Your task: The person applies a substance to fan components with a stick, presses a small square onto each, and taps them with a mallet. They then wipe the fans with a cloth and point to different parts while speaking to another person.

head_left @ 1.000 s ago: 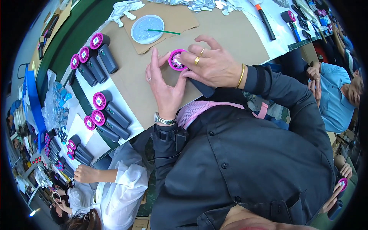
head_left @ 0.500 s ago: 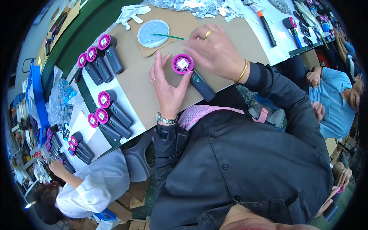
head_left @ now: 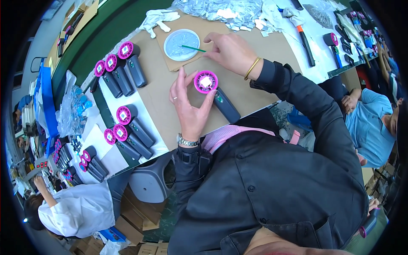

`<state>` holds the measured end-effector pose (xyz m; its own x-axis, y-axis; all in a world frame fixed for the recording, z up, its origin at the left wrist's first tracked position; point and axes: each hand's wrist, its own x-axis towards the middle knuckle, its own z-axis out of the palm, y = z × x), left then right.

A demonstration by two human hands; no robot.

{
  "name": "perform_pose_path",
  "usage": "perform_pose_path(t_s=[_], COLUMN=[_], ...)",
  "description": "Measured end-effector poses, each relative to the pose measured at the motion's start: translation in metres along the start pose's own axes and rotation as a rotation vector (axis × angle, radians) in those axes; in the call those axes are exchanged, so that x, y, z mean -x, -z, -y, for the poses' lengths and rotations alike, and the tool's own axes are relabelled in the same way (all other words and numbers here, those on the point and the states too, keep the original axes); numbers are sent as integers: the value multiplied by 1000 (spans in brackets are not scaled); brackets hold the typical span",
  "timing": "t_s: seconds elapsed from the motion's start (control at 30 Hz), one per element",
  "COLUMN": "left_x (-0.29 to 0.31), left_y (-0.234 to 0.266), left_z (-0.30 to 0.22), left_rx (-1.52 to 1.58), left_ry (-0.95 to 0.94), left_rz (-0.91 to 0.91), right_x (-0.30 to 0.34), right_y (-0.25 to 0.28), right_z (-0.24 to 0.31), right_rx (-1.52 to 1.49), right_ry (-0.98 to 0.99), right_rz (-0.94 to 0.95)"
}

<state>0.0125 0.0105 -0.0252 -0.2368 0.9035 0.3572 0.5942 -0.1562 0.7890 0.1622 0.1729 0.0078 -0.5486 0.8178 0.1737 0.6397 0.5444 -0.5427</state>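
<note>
A handheld fan [head_left: 227, 108] with a magenta ring and dark grey handle lies on the brown cardboard in front of me. A small white square sits at the middle of its round head. My left hand [head_left: 190, 106] curves around the head, thumb against the ring's lower edge and forefinger beside its left side. In my right hand [head_left: 231, 52], a thin green stick [head_left: 193, 48] is pinched by its end. The stick's other end reaches into a shallow round white dish [head_left: 174, 55] with small, clear-looking bits in it, too small to name.
More magenta-ringed fans [head_left: 137, 71] lie in groups to the left. A white glove [head_left: 158, 20] and a heap of small silvery pieces [head_left: 225, 12] are at the back. An orange-and-black tool [head_left: 306, 46] lies right. Co-workers sit at left [head_left: 78, 208] and right [head_left: 369, 119].
My right hand has moved from close above the fan toward the dish, its fingers now pinching the stick. The left hand stays at the fan head. The whole view has shifted slightly.
</note>
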Motion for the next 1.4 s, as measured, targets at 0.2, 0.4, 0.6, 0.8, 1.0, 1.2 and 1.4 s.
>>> perform_pose_path(t_s=[0.2,0.4,0.6,0.8,1.0,1.2,1.4], left_x=[-2,-1,-1,0,-1,-1,-1], left_y=[0,0,0,0,-1,-1,-3], left_z=[0,6,7,6,8,9,8], left_rx=[20,-27,-56,-60,-64,-68,-42], left_ry=[-19,-51,-64,-56,-54,-53,-57], left_rz=[-35,-54,-76,-78,-76,-70,-84], right_x=[-11,-13,-15,-23,-31,-38,-39], right_y=[-1,6,-2,-8,-21,-11,-4], right_z=[-10,-11,-19,-23,-39,-31,-25], right_rx=[-125,-139,-207,-339,-582,-757,-860], right_ry=[69,3,-103,-268,-439,-555,-581], right_rz=[-198,-215,-141,-50,27,114,131])
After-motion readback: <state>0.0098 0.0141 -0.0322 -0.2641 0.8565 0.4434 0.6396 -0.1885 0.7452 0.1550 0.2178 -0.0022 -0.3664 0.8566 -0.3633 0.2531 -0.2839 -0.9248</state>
